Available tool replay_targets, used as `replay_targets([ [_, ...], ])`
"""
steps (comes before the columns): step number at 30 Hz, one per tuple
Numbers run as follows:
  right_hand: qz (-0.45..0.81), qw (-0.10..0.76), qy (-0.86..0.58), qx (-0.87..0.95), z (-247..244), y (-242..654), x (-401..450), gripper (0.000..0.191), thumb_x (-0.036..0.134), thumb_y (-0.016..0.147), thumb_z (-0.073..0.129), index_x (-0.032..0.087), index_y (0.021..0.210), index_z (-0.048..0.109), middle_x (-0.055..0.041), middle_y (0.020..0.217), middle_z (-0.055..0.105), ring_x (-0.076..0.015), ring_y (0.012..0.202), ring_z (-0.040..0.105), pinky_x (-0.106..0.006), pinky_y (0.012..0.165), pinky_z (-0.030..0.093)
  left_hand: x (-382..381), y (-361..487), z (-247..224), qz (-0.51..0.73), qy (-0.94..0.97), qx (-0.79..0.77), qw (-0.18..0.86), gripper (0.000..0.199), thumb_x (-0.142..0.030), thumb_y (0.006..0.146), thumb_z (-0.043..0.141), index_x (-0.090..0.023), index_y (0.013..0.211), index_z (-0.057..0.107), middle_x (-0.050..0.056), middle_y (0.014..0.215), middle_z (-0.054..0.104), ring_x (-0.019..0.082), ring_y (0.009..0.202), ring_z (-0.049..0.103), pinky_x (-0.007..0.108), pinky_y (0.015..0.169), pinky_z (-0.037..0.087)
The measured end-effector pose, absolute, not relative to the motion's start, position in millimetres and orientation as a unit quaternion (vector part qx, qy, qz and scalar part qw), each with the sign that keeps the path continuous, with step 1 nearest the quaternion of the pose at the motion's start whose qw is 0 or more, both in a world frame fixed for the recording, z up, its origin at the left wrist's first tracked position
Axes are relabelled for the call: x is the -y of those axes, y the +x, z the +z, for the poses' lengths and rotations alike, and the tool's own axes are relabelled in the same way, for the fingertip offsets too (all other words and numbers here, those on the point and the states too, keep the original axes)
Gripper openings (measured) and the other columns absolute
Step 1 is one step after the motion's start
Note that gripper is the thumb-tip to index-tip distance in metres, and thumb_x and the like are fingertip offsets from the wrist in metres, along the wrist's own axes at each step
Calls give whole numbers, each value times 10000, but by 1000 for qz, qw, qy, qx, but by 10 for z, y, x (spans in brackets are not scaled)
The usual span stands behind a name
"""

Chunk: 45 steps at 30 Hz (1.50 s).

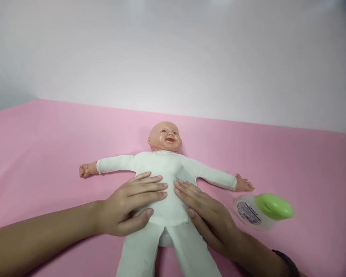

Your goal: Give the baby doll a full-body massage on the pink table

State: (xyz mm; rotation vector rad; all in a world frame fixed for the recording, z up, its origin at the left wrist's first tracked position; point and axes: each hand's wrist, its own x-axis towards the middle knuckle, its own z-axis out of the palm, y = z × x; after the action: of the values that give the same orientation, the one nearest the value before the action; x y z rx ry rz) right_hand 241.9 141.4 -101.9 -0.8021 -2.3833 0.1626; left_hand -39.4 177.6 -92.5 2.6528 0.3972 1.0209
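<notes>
Pale wall is noted beyond the head of the doll, which is laid face up, arms outstretched, on a pink surface. The left hand is laid over one side of the doll's torso, fingers extended and slightly parted, nothing gripped. The right hand is rested on the opposite side, fingers extended and closer together, likewise without a grip. For sound handling, it is judged that palms should be kept flat, pressure light and matched on both sides, and fingertips level, so that the suit is not dragged and the doll is not rolled. A bottle with a green top is found just beyond the doll's outstretched hand, on the right hand's side; clearance for the right elbow is advised. The bottle's label cannot be read, and whether it is stood or tilted cannot be determined. The doll's lower legs are cut off by the frame, both palms are hidden against its suit, and a dark wristband is only partly shown.
</notes>
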Motion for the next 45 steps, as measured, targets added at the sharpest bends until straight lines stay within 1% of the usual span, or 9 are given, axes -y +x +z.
replay_targets([
  [7, 127, 240, -346, 898, -933, 2386, -1393, 607, 234, 1038, 370, 271, 1610, 172, -24, 1630, 245, -207, 1521, 194, -441, 1242, 246, -1759, -394, -897, 257, 931, -197, 167, 609, -271, 994, 419, -257, 1586, 273, 85, 1596, 360, 302, 1522, 208, 578, 1243, 126],
  [11, 121, 240, -396, 878, -963, 2367, -1359, 645, 282, 1038, 382, 253, 1621, 108, -46, 1652, 168, -237, 1532, 150, -468, 1236, 253, -1740, -395, -909, 256, 915, -254, 179, 701, -395, 996, 454, -238, 1614, 163, 113, 1660, 175, 352, 1535, 109, 616, 1227, 134],
  [15, 69, 277, -412, 866, -1028, 2372, -1356, 689, 295, 1014, 432, 201, 1622, 122, -99, 1634, 234, -267, 1522, 215, -502, 1211, 312, -1734, -403, -951, 287, 894, -298, 173, 787, -412, 983, 503, -190, 1620, 98, 155, 1671, 45, 371, 1538, 40, 620, 1222, 163],
  [22, 24, 366, -357, 859, -985, 2374, -1398, 598, 179, 953, 531, 229, 1535, 406, -96, 1441, 554, -249, 1348, 529, -443, 1128, 476, -1744, -399, -946, 345, 894, -254, 128, 640, -248, 948, 531, -185, 1556, 342, 141, 1553, 421, 305, 1480, 324, 535, 1218, 293],
  [27, 50, 344, -278, 895, -921, 2380, -1401, 617, 108, 971, 474, 246, 1559, 349, -63, 1434, 563, -193, 1331, 545, -369, 1139, 466, -1772, -383, -905, 368, 914, -128, 113, 595, -83, 926, 445, -155, 1516, 416, 134, 1410, 585, 234, 1381, 489, 429, 1170, 414],
  [32, 98, 250, -288, 919, -944, 2394, -1408, 610, 176, 1021, 397, 244, 1600, 221, -49, 1583, 363, -204, 1494, 293, -447, 1226, 302, -1778, -383, -902, 322, 933, -116, 112, 632, -109, 947, 404, -169, 1569, 311, 115, 1480, 518, 237, 1454, 381, 461, 1223, 319],
  [36, 125, 228, -343, 903, -948, 2380, -1392, 615, 227, 1036, 377, 268, 1612, 164, -35, 1634, 240, -219, 1530, 170, -484, 1235, 251, -1755, -389, -911, 275, 934, -190, 124, 641, -226, 982, 404, -171, 1596, 227, 120, 1589, 363, 279, 1509, 258, 515, 1243, 236],
  [41, 103, 245, -389, 882, -958, 2361, -1368, 636, 283, 1024, 411, 249, 1614, 175, -60, 1639, 230, -251, 1526, 208, -503, 1222, 292, -1741, -393, -936, 272, 916, -263, 132, 734, -361, 983, 447, -164, 1613, 126, 146, 1655, 180, 328, 1531, 167, 549, 1235, 228],
  [45, 38, 317, -399, 860, -1003, 2361, -1379, 609, 255, 975, 503, 204, 1560, 343, -104, 1567, 398, -271, 1472, 357, -494, 1188, 379, -1750, -393, -961, 305, 908, -267, 108, 726, -338, 947, 502, -144, 1587, 220, 176, 1614, 292, 338, 1505, 254, 546, 1215, 278],
])
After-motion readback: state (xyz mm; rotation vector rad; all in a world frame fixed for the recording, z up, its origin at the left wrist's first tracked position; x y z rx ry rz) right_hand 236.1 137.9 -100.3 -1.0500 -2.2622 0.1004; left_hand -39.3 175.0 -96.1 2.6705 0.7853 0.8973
